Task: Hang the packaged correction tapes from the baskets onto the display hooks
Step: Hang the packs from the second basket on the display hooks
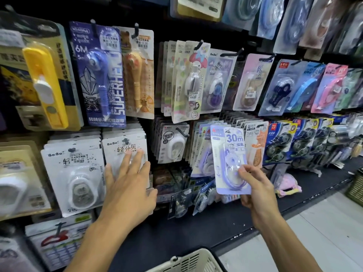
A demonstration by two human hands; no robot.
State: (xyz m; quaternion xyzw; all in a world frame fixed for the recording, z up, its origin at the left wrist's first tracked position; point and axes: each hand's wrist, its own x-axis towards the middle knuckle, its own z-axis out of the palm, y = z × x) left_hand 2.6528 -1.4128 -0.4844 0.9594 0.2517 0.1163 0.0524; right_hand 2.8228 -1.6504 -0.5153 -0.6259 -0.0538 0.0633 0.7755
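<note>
My right hand (253, 185) pinches the lower right of a lilac "30m" correction tape pack (228, 158) and holds it upright in front of a hook row of the same lilac packs (202, 152). My left hand (129, 179) lies flat, fingers spread, on a white BoBo correction tape pack (125, 148) that hangs on the lower left row; it grips nothing. A second white BoBo pack (76, 173) hangs beside it. The rim of a white plastic basket (188, 261) shows at the bottom edge, below my arms.
A black display wall is packed with hanging correction tape packs on hooks, such as the blue "6M" pack (100, 75) and a My Melody pack (189, 81). Loose packs (182, 201) lie on the dark shelf ledge (216, 228). A pink item (286, 185) rests further right.
</note>
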